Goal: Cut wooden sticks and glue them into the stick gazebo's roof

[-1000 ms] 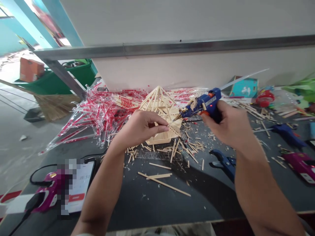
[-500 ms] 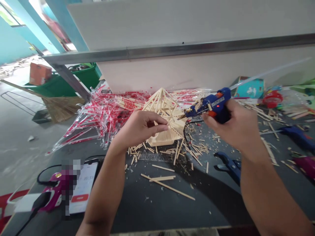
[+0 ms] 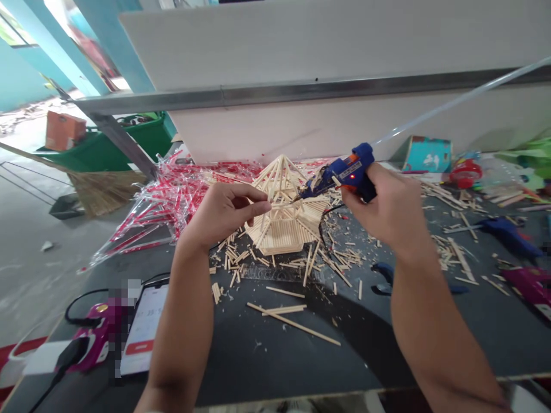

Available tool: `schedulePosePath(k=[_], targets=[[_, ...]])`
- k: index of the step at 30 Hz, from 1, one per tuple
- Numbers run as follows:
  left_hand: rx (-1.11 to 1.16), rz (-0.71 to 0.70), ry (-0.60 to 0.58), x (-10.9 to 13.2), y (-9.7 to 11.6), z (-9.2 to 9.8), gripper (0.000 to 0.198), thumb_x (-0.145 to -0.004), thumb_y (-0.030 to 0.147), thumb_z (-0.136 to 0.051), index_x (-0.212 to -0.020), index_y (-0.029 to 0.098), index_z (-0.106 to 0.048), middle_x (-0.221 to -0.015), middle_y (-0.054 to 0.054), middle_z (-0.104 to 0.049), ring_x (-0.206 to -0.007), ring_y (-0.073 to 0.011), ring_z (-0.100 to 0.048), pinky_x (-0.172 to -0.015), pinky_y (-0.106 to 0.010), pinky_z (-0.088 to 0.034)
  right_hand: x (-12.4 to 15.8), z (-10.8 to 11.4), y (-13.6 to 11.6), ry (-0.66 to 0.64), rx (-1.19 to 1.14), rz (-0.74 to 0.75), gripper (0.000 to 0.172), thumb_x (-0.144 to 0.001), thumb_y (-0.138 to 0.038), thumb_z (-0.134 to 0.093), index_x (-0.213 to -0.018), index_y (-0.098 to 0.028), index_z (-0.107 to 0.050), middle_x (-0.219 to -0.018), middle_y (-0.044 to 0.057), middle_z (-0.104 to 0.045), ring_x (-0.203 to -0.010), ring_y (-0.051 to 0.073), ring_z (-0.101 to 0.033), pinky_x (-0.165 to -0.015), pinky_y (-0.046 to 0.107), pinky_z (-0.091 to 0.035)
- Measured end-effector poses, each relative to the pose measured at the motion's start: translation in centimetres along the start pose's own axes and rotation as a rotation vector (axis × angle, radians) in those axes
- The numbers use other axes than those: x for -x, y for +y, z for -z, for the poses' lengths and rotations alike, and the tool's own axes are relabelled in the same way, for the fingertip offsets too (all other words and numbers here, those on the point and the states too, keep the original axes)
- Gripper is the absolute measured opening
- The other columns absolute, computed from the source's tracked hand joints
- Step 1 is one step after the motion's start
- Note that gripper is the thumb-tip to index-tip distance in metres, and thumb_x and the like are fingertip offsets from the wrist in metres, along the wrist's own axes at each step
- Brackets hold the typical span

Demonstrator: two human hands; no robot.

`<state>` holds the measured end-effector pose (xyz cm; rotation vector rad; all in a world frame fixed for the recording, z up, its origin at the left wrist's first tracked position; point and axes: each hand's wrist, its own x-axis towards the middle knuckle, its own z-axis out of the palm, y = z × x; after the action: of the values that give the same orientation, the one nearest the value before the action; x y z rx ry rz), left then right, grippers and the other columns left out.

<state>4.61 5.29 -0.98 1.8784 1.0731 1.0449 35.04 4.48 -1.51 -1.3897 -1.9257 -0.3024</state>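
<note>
A model house (image 3: 284, 232) built from thin wooden sticks, with a pointed roof frame, stands on the dark table. At its left side, my left hand (image 3: 228, 212) is closed, thumb and finger pinching a short wooden stick (image 3: 280, 205). My right hand (image 3: 385, 209) grips a blue hot glue gun (image 3: 344, 171) with a red light lit. The gun's nozzle points down left, close to the stick; whether they touch I cannot tell. A long clear glue stick (image 3: 456, 100) juts from the gun's back.
Cut stick pieces lie around a clear ruler (image 3: 279, 272). Red-and-clear plastic wrappers (image 3: 159, 206) are heaped at left. A phone (image 3: 144, 332) and a purple power strip (image 3: 97, 332) lie front left. Blue pliers (image 3: 383, 278) and another blue glue gun (image 3: 510, 235) lie at right.
Both hands have moved left, the stick and glue gun with them. More of the model's front and right side shows now.
</note>
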Motion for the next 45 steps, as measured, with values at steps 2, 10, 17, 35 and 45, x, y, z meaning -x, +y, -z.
schedulePosePath(k=[2,10,17,35,45], targets=[[0.022,0.009,-0.001,0.0,-0.1,0.1,0.014,-0.083,0.032,-0.082,-0.085,0.018,-0.08,-0.071,-0.002,-0.072,-0.051,-0.0077,-0.06,-0.047,-0.021,-0.049,-0.4,-0.2,0.1,-0.019,-0.019,0.01,0.007,-0.087,-0.026,-0.064,-0.089,-0.022,-0.058,-0.081,0.008,-0.067,-0.074,0.025,-0.064,-0.067,0.036,-0.044],[0.043,-0.004,0.026,-0.1,-0.3,0.6,0.013,-0.083,0.031,-0.081,-0.084,0.018,-0.078,-0.071,-0.002,-0.07,-0.05,-0.0066,-0.058,-0.046,-0.021,-0.047,-0.3,-0.7,-0.1,-0.034,0.005,0.056,0.02,-0.086,-0.023,-0.063,-0.106,-0.019,-0.064,-0.087,0.01,-0.07,-0.081,0.027,-0.067,-0.071,0.037,-0.047],[0.043,-0.004,0.039,-0.1,-0.3,0.8,0.012,-0.083,0.03,-0.082,-0.083,0.018,-0.079,-0.074,-0.003,-0.071,-0.05,-0.0067,-0.058,-0.045,-0.022,-0.046,-0.3,-1.0,0.2,-0.029,0.019,0.079,0.017,-0.087,-0.023,-0.061,-0.104,-0.02,-0.062,-0.089,0.011,-0.071,-0.083,0.028,-0.068,-0.071,0.038,-0.048],[0.058,0.0,0.032,-0.1,-0.4,0.9,0.013,-0.082,0.031,-0.082,-0.083,0.019,-0.079,-0.075,-0.003,-0.072,-0.051,-0.0063,-0.057,-0.046,-0.022,-0.046,-0.2,-1.1,0.3,0.002,0.021,0.088,0.012,-0.088,-0.023,-0.062,-0.1,-0.02,-0.062,-0.091,0.01,-0.071,-0.084,0.027,-0.069,-0.073,0.037,-0.049],[0.028,-0.085,0.041,-0.2,-0.5,0.4,0.012,-0.082,0.027,-0.079,-0.08,0.016,-0.077,-0.073,-0.003,-0.071,-0.05,-0.0068,-0.058,-0.044,-0.02,-0.048,0.1,-1.3,0.4,0.022,0.031,0.079,0.024,-0.087,-0.025,-0.061,-0.109,-0.018,-0.067,-0.093,0.01,-0.072,-0.083,0.026,-0.069,-0.073,0.036,-0.05]])
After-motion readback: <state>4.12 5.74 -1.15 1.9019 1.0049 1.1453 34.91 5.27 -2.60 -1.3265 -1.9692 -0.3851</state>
